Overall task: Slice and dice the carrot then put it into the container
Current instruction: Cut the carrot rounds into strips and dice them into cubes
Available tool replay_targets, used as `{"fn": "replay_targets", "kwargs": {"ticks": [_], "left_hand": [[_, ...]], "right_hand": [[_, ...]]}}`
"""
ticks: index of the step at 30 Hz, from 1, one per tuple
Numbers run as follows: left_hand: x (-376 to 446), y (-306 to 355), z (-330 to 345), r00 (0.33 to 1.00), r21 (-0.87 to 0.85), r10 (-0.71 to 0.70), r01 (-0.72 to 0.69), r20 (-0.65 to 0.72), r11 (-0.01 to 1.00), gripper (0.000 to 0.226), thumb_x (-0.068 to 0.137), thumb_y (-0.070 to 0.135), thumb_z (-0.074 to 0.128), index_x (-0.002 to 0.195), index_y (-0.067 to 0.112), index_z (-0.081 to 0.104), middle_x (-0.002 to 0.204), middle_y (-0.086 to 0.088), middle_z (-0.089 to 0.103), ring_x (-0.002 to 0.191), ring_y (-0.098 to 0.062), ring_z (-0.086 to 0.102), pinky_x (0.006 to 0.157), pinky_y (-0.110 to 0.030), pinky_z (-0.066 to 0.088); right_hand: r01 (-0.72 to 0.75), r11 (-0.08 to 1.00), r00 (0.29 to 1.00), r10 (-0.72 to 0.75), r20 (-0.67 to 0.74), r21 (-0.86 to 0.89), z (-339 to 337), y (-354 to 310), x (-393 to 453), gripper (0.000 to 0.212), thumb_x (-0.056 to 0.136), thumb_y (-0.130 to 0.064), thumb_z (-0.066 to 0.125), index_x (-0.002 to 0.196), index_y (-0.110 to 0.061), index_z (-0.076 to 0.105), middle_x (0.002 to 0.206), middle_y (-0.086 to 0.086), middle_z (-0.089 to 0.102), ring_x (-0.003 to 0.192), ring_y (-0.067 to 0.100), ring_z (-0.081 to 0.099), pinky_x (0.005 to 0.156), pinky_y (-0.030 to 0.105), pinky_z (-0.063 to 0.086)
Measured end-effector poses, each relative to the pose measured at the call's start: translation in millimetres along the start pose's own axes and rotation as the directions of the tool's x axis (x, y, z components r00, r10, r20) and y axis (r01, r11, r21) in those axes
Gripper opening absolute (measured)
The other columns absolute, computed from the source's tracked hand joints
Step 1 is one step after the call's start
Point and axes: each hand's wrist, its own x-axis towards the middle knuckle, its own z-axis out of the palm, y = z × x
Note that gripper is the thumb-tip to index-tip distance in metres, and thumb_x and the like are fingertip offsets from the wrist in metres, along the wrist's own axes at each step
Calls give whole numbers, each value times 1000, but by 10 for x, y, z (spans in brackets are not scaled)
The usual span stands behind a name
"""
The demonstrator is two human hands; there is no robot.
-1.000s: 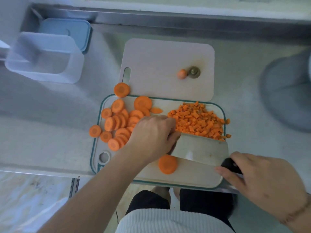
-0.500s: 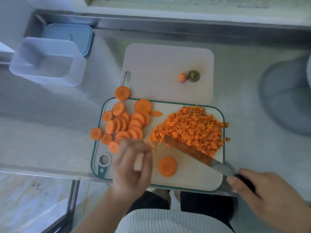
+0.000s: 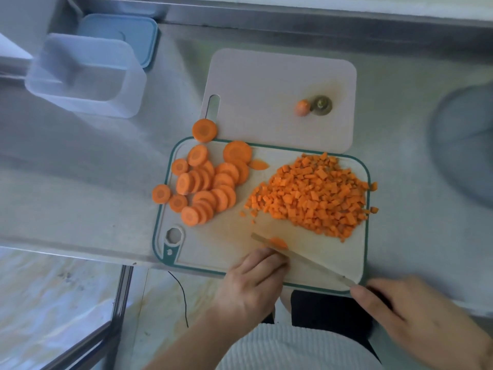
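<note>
A teal-rimmed cutting board [image 3: 346, 263] carries a heap of round carrot slices [image 3: 205, 182] on its left and a pile of diced carrot [image 3: 312, 196] on its right. Near the board's front edge lies one carrot slice [image 3: 278, 242]. My left hand [image 3: 253, 284] holds it down with curled fingertips. My right hand [image 3: 416, 316] grips the handle of a knife [image 3: 306, 260], whose blade stands edge-down across that slice. An empty clear container [image 3: 88, 76] stands at the far left on the steel counter.
A second, pale cutting board [image 3: 266, 84] lies behind, with a carrot tip [image 3: 302, 106] and a stem end [image 3: 321, 104] on it. A blue lid [image 3: 138, 30] sits behind the container. One slice [image 3: 161, 194] lies off the board. A grey round object [image 3: 466, 145] is at the right.
The knife turned from pushing diced carrot into the pile to standing edge-down over the single slice. My left hand moved from the blade to that slice.
</note>
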Motion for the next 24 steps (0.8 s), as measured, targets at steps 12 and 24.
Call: {"fn": "replay_targets", "kwargs": {"ticks": [12,24], "left_hand": [[81,19,44,992,-26,-77,74,-96,997,15,85,-2,71,100,0,75,116,-2,62,106,-28,64,90,-38,56],[66,-43,-14,996,-13,-49,48,-77,999,8,87,1,77,95,0,77,106,-9,73,102,-28,67,87,-37,56]], "right_hand": [[-33,976,997,48,67,-215,3,-117,50,109,50,-90,-30,73,-24,54,64,1,59,62,10,58,61,26,49],[22,981,1000,-18,22,-193,-12,-181,162,90,67,-85,-16,60,-19,45,54,2,51,55,10,52,49,22,35]]}}
